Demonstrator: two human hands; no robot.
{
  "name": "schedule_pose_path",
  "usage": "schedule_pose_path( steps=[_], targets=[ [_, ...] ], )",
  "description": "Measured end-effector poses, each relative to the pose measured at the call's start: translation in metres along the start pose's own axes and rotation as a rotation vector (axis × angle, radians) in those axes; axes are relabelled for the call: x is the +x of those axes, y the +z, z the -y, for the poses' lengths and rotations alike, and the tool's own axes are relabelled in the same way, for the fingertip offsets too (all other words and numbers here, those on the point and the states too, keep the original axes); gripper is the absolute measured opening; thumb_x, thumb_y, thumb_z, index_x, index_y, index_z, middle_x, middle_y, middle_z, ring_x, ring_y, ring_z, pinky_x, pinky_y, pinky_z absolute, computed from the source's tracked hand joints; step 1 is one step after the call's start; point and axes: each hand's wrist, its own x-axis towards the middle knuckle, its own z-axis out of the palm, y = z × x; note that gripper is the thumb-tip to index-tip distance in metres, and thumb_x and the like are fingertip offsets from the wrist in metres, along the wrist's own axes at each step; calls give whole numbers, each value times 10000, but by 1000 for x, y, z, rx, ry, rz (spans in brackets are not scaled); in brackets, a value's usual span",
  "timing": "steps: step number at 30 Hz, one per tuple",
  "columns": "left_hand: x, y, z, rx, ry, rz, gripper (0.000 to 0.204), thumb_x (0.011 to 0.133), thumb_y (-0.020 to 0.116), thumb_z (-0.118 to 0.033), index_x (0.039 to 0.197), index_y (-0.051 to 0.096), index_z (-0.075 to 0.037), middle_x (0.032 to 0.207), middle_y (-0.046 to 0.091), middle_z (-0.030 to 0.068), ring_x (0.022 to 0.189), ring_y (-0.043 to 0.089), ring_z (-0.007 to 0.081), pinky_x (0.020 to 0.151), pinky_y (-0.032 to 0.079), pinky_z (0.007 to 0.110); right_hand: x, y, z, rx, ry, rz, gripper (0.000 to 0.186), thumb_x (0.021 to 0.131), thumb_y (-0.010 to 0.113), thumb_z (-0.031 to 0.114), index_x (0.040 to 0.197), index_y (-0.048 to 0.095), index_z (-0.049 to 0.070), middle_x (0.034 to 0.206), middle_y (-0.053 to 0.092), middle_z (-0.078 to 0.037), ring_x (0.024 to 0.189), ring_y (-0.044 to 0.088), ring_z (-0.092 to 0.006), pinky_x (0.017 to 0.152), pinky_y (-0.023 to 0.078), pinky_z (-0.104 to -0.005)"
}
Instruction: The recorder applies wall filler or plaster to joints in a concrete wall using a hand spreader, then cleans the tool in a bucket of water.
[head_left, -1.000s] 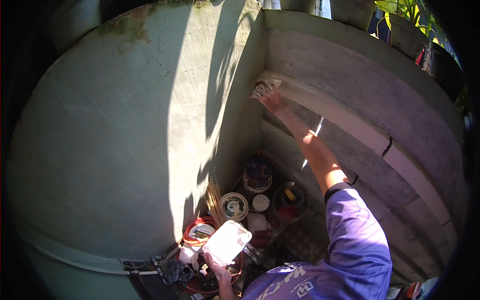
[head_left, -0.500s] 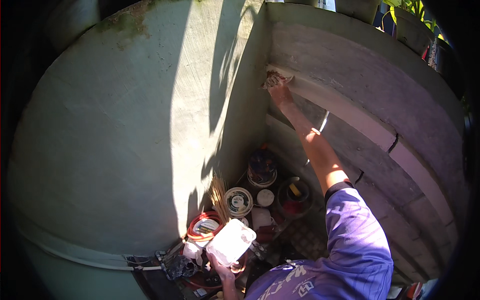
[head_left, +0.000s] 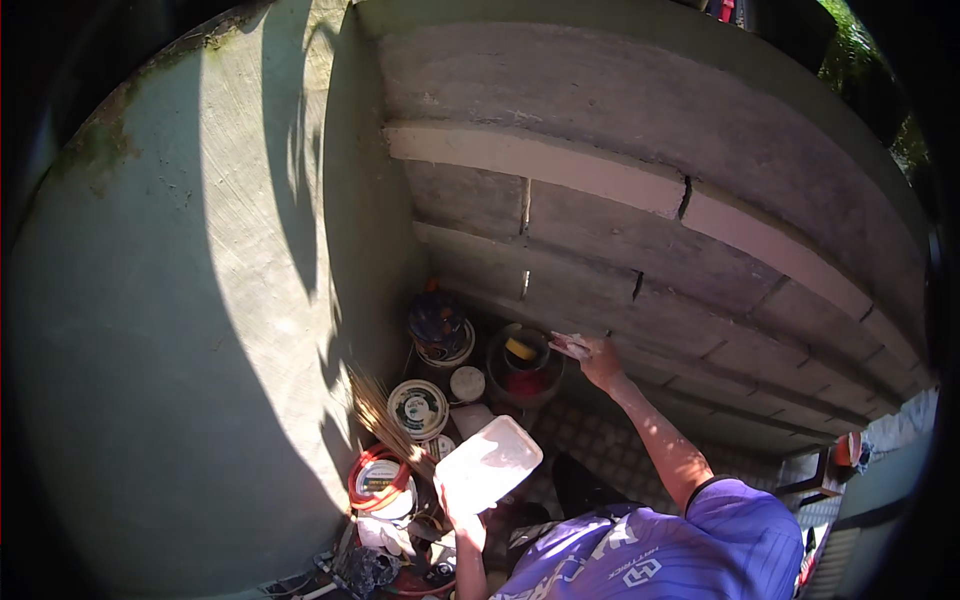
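Note:
My left hand (head_left: 460, 512) is closed on the edge of a white rectangular plastic tub (head_left: 490, 462), which is tilted and brightly sunlit; its contents are washed out by glare. My right hand (head_left: 602, 362) is closed on a thin, flat, pale piece with reddish patches (head_left: 568, 345), whose exact kind I cannot make out. That hand is off the wall, just right of a dark round bucket (head_left: 524, 368) with a yellow thing (head_left: 520, 348) in it. Beyond it a pale ledge (head_left: 540, 160) runs along the grey block wall (head_left: 600, 85).
Low in the corner stand a lidded tub (head_left: 418, 408), a small white lid (head_left: 467, 384) and a dark blue pail (head_left: 438, 325). A stick broom (head_left: 375, 405) leans beside an orange-red hose coil (head_left: 360, 490). A plastered green wall (head_left: 120, 350) rises at the left.
My right hand has left the ledge near the corner and come down and back beside the dark bucket. The white tub remains in my left hand. The view has swung to the right.

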Motion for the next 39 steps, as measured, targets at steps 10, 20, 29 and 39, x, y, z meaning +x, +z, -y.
schedule_pose_path(
  steps=[10, 20, 29, 39],
  targets=[
    [-12, 81, 92, 237, -218, 335, 558, 963, 390, -485, 1400, 334, -143, 1263, 548, 143, 974, 646, 281, 482, 569, 357, -277, -89, -123, 804, 884, -715, 181, 801, 589, -10, 959, 677, 10, 916, 682, -21, 831, 617, -120, 711, 475, -277],
    [-143, 197, 232, 330, -380, 703, 548, 952, 425, -463, 1392, 351, -146, 1319, 512, 99, 1033, 622, 275, 486, 569, 345, -483, -209, -169, 894, 934, -1079, 158, 841, 574, -2, 955, 680, 18, 884, 667, -9, 806, 595, -98, 701, 468, -275],
    [-303, 288, 426, 501, -563, 731, 548, 958, 435, -484, 1403, 348, -176, 1285, 536, 66, 925, 646, 248, 473, 546, 344, -730, -361, -208, 679, 828, -1480, 174, 887, 628, 163, 973, 666, 16, 891, 669, -51, 806, 627, -123, 705, 488, -287],
    [-449, 389, 619, 766, -800, 1247, 605, 990, 388, -460, 1498, 190, -198, 1408, 425, 77, 1126, 577, 252, 592, 586, 361, -970, -427, -250, 683, 852, -2118, 261, 906, 501, 28, 1148, 593, -5, 997, 644, -60, 867, 636, -162, 745, 535, -310]
  ],
)
